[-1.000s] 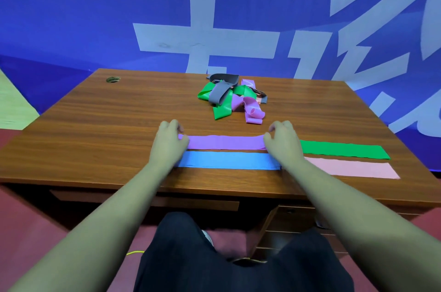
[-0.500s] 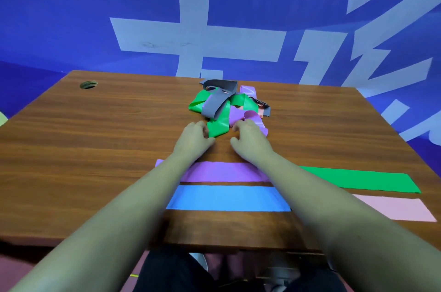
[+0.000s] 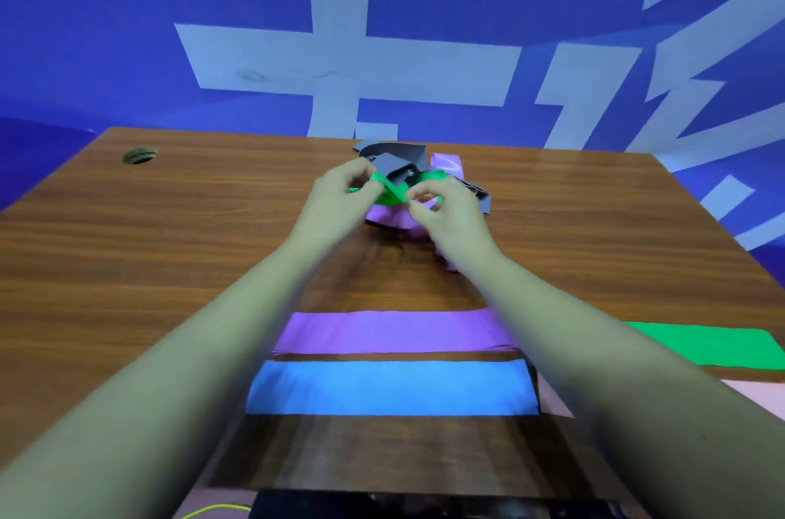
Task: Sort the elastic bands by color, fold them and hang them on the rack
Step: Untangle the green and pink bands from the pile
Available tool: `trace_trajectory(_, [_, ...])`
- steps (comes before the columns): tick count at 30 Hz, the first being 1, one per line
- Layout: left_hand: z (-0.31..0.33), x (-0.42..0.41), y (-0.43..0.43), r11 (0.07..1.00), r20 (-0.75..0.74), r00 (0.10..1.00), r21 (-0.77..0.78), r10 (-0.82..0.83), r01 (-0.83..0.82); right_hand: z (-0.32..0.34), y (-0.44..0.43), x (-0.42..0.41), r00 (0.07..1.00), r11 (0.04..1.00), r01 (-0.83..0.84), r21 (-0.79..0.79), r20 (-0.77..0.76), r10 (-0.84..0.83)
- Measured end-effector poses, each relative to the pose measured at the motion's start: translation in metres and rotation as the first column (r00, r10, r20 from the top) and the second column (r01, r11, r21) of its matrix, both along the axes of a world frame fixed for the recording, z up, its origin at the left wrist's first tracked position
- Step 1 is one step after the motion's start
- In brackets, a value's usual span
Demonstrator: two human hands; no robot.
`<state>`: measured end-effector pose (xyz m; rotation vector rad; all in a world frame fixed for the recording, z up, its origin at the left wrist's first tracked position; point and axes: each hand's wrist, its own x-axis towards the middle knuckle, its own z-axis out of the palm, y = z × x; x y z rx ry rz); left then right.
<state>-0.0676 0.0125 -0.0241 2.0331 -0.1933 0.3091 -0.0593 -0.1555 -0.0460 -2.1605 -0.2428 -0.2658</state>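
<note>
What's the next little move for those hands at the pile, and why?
Probably lift the crumpled green band free: the left hand and right hand both pinch it, while a gray band lies tangled against it and a purple band beneath.

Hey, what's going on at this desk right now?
A person is sorting elastic bands on a wooden desk. The left hand and right hand each pinch a twisted green band at the tangled pile near the far edge. Closer in, a purple band, blue band, flat green band and pink band lie spread flat.
</note>
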Motion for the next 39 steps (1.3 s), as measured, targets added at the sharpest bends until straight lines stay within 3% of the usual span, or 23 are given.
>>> trace_trajectory(6, [0.078, -0.014, -0.002, 0.977, 0.089, 0.996, -0.213, 0.005, 0.014, 0.087, 0.007, -0.017, 0.996, 0.941, -0.013, 0.339, 0.092, -0.02])
trace_trajectory(13, [0.12, -0.037, -0.004, 0.923, 0.123, 0.991, -0.372, -0.055, 0.097, 0.147, -0.001, -0.048, 0.992, 0.888, -0.051, 0.458, 0.125, -0.007])
trace_trajectory(17, [0.131, -0.056, -0.01, 0.874, 0.089, 0.993, -0.473, -0.073, 0.106, 0.16, -0.005, -0.072, 0.999, 0.85, -0.037, 0.525, 0.034, 0.023])
trace_trajectory(22, [0.135, -0.082, -0.017, 0.795, 0.022, 0.958, -0.553, -0.285, 0.249, 0.164, -0.016, -0.106, 0.992, 0.803, 0.015, 0.595, -0.11, 0.063])
trace_trajectory(26, [0.145, -0.097, -0.024, 0.8, 0.002, 0.946, -0.533, -0.324, 0.275, 0.156, -0.023, -0.127, 0.946, 0.677, -0.034, 0.735, -0.196, 0.26])
trace_trajectory(28, [0.146, -0.102, -0.026, 0.81, -0.007, 0.943, -0.513, -0.333, 0.283, 0.149, -0.027, -0.134, 0.912, 0.69, -0.115, 0.714, -0.199, 0.357])
trace_trajectory(31, [0.147, -0.108, -0.031, 0.811, -0.015, 0.949, -0.522, -0.316, 0.262, 0.136, -0.031, -0.144, 0.927, 0.832, -0.228, 0.505, -0.148, 0.344])
trace_trajectory(39, [0.131, -0.127, -0.032, 0.823, -0.141, 0.922, -0.514, -0.36, 0.243, 0.149, -0.045, -0.15, 0.988, 0.916, -0.106, 0.386, -0.059, 0.14])
